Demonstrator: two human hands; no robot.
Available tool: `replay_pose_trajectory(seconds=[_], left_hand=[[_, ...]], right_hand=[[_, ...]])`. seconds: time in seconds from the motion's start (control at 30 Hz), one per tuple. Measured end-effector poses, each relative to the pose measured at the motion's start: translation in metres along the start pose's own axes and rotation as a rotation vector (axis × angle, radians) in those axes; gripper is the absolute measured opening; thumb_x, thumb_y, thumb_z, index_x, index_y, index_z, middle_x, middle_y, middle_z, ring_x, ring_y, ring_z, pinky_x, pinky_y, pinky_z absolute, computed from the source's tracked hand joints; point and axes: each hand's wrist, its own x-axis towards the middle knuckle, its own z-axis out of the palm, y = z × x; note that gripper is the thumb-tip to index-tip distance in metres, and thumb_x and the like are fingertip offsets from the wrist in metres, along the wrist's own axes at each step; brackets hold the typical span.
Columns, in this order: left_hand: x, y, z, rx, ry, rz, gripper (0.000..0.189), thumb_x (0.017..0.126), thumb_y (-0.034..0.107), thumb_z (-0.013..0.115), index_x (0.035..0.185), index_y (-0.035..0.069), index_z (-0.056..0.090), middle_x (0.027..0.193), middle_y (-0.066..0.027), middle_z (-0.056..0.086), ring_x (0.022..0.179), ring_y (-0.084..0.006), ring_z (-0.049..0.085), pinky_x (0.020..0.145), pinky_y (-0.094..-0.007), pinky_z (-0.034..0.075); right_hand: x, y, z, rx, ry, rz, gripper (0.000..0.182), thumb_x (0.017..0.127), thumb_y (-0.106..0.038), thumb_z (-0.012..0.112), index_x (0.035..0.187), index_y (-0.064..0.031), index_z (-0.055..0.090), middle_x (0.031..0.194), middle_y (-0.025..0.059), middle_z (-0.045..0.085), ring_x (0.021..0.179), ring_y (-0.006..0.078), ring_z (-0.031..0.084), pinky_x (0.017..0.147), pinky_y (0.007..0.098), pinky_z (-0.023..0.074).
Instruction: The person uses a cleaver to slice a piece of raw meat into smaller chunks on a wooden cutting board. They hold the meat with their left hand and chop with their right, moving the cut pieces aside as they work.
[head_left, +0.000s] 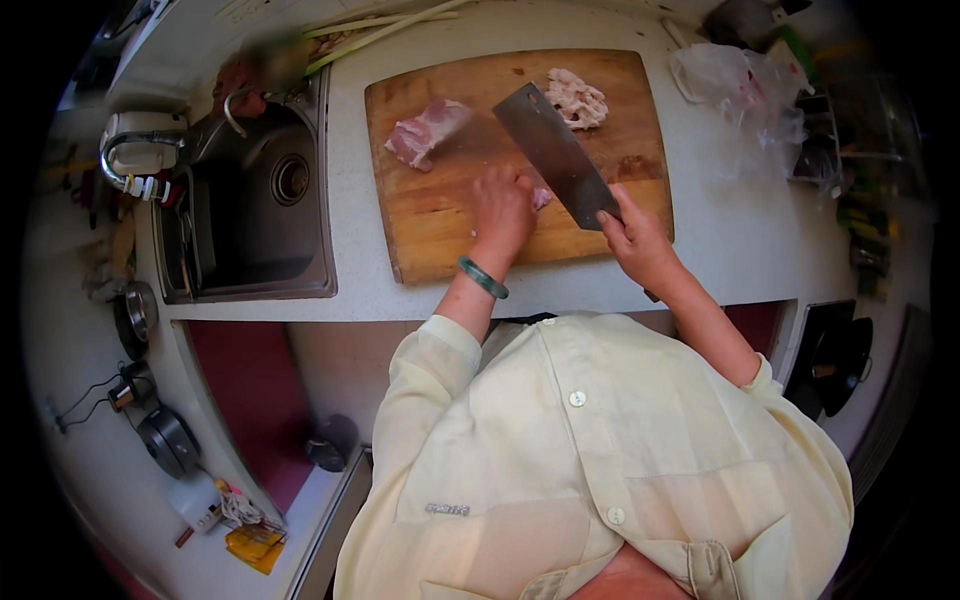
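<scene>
In my right hand (636, 236) is the handle end of a broad Chinese cleaver (559, 161). Its steel blade slants up to the left over the wooden cutting board (442, 247), with a small hole near the far corner. My left hand (504, 206), fingers curled, presses on the board left of the blade. A small piece of pink raw meat (541, 198) shows by its thumb side, mostly covered by the hand. Farther back on the left lies a larger slab of raw meat (427, 131). A pile of pale fatty trimmings (576, 99) rests at the back, just beyond the blade.
Left of the board is a steel sink (255, 217) with a curved faucet (142, 142). Green onion stalks (382, 34) lie along the back of the white counter (360, 262). Crumpled clear plastic bags (742, 97) sit at the right, beside a rack (821, 135).
</scene>
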Motion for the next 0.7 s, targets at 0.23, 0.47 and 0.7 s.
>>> replay_pose_trajectory(seconds=[0.23, 0.47, 0.7], left_hand=[[-0.003, -0.002, -0.026, -0.433, -0.089, -0.223, 0.009, 0.082, 0.012, 0.067, 0.082, 0.006, 0.061, 0.086, -0.0081, 0.061, 0.085, -0.0219, 0.061, 0.076, -0.0359, 0.048], [-0.04, -0.052, -0.101, -1.44, 0.31, -0.733, 0.02, 0.091, 0.004, 0.058, 0.11, 0.007, 0.052, 0.099, -0.0046, 0.061, 0.088, -0.0147, 0.061, 0.076, -0.0272, 0.052], [-0.09, -0.078, -0.102, -1.494, 0.285, -0.931, 0.025, 0.092, 0.006, 0.056, 0.117, 0.007, 0.05, 0.108, -0.0054, 0.062, 0.088, -0.0134, 0.061, 0.077, -0.0284, 0.051]], right_hand=[[0.002, 0.011, 0.003, -0.039, 0.029, -0.022, 0.019, 0.093, -0.007, 0.051, 0.112, -0.0045, 0.047, 0.081, 0.0214, 0.058, 0.075, 0.04, 0.056, 0.067, 0.0406, 0.0448], [0.004, 0.018, 0.024, -0.105, -0.214, -0.011, 0.019, 0.092, -0.01, 0.052, 0.11, -0.0046, 0.047, 0.088, 0.0219, 0.061, 0.082, 0.0426, 0.058, 0.07, 0.0466, 0.0446], [0.008, 0.023, 0.065, -0.208, -0.399, -0.044, 0.021, 0.091, -0.011, 0.053, 0.111, -0.0042, 0.049, 0.094, 0.0241, 0.061, 0.087, 0.0433, 0.058, 0.073, 0.0486, 0.0452]])
